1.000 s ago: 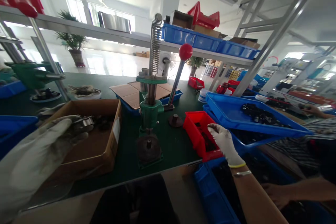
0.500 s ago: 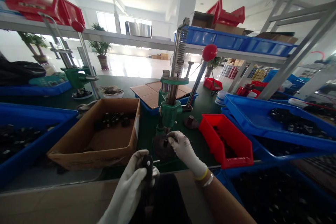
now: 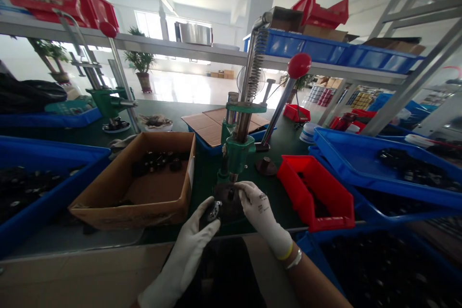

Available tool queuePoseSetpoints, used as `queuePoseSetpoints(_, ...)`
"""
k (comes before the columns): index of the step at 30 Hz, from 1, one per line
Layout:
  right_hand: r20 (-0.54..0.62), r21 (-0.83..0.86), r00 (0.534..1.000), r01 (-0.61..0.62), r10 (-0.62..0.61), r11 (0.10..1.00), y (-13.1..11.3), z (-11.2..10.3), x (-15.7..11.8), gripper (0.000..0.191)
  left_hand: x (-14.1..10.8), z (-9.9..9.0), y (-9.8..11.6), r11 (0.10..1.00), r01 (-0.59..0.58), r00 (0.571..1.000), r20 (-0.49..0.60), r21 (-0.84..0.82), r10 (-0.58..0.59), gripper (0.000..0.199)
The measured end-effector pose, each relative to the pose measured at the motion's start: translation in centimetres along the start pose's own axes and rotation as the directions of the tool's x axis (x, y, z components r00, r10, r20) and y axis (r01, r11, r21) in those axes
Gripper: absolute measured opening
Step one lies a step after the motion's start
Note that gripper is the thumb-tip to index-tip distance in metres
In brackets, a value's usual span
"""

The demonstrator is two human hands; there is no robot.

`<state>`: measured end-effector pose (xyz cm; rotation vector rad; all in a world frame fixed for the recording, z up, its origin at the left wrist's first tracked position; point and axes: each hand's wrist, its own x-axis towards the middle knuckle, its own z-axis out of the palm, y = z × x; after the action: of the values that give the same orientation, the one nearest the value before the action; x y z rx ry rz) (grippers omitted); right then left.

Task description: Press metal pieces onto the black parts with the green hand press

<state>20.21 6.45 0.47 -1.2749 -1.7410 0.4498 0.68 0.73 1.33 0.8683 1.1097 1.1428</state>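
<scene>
Left hand: white-gloved (image 3: 180, 262), clenched around a dark metal-centred part (image 3: 212, 212).
Part: at the fingertips, up and right of the palm; long axis unclear, the part looking short and stubby.
Right hand: gloved (image 3: 260, 216), nearer the press, fingers against a round die plate (image 3: 223, 197); grasp cannot be told.
Die plate: at the foot of a green arbor press (image 3: 236, 154).
Workbench: green-topped (image 3: 205, 178); the plate sits just behind its near edge.
</scene>
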Motion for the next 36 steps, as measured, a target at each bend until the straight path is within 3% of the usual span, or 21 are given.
queuePoseSetpoints(3, -0.020, -0.068, 0.999, 0.049, -0.050, 0.996, 0.2, -0.1, -0.5, 0.031, 1.4, 0.7, 0.7, 0.993, -0.112, 0.994, -0.010, 0.027, 0.113, 0.076)
queuePoseSetpoints(6, -0.042, -0.069, 0.999, 0.016, -0.019, 0.998, 0.3, -0.7, -1.0, 0.030, 3.1, 1.4, 0.9, 0.978, -0.201, 0.979, -0.037, 0.046, 0.203, 0.074)
queuePoseSetpoints(10, -0.067, -0.038, 0.998, -0.015, 0.012, 0.999, 0.3, -2.0, -1.7, 0.029, 5.5, 2.1, 1.2, 0.972, -0.235, 0.972, -0.020, 0.028, 0.236, 0.053)
queuePoseSetpoints(13, -0.107, -0.026, 0.994, -0.017, 0.014, 1.000, 0.4, -2.8, -2.4, 0.028, 6.8, 2.4, 1.4, 0.967, -0.249, 0.969, 0.023, 0.047, 0.248, 0.049)
queuePoseSetpoints(22, -0.149, 0.010, 0.987, -0.064, 0.065, 0.998, 0.1, -5.8, -3.3, 0.028, 8.2, 2.0, 1.1, 0.923, -0.331, 0.941, 0.145, 0.196, 0.307, 0.043)
queuePoseSetpoints(27, -0.179, -0.007, 0.983, -0.029, 0.027, 1.000, -0.5, -7.2, -3.2, 0.026, 8.7, 1.6, 0.3, 0.864, -0.412, 0.910, 0.181, 0.290, 0.374, 0.041)
queuePoseSetpoints(31, -0.267, -0.101, 0.951, 0.132, -0.154, 0.986, -3.8, -9.9, -1.7, 0.022, 8.8, 1.4, 0.1, 0.768, -0.501, 0.865, 0.220, 0.398, 0.451, 0.036)
queuePoseSetpoints(33, -0.380, -0.198, 0.883, 0.214, -0.276, 0.957, -7.0, -12.1, 0.6, 0.026, 8.7, 1.4, 0.2, 0.714, -0.542, 0.839, 0.244, 0.442, 0.486, 0.033)
queuePoseSetpoints(36, -0.502, -0.265, 0.766, 0.305, -0.401, 0.915, -12.7, -15.8, 6.2, 0.042, 8.7, 1.4, 0.4, 0.654, -0.588, 0.806, 0.271, 0.476, 0.527, 0.031)
